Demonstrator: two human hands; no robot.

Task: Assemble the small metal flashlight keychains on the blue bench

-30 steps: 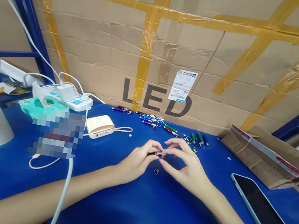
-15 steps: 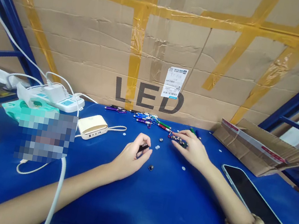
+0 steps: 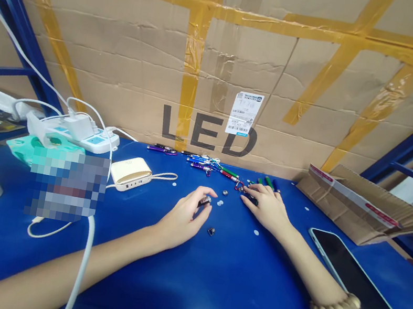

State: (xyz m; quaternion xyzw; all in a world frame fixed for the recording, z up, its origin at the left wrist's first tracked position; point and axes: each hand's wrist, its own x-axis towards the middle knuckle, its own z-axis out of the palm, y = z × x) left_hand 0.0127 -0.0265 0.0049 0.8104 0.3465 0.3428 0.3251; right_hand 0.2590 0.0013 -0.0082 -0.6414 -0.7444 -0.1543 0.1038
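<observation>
My left hand [image 3: 186, 219] is closed around a short black tube [image 3: 204, 200] with a shiny end, held between thumb and fingers just above the blue table. Further right, my right hand [image 3: 270, 211] reaches palm down with fingers apart over a cluster of small dark metal parts [image 3: 253, 200]; the fingers partly hide them. Between the hands lie a small round metal piece [image 3: 224, 193] and some clear discs [image 3: 220, 203]. A small dark metal part [image 3: 211, 231] is nearer to me. Behind them are several coloured metal pen-like tubes, including a red one [image 3: 230, 176] and a purple one [image 3: 201, 167].
A phone [image 3: 358, 280] and an open cardboard tray [image 3: 353, 204] are at the right. At the left are a cream power bank [image 3: 130, 174], a power strip [image 3: 102, 142] and a teal packet [image 3: 20, 145]. A white cable [image 3: 81, 265] crosses over my left forearm. A large carton [image 3: 125, 71] stands behind.
In my left hand the black tube has turned and its shiny end now shows. The fingers of my right hand have shifted over the small parts. The view has moved slightly.
</observation>
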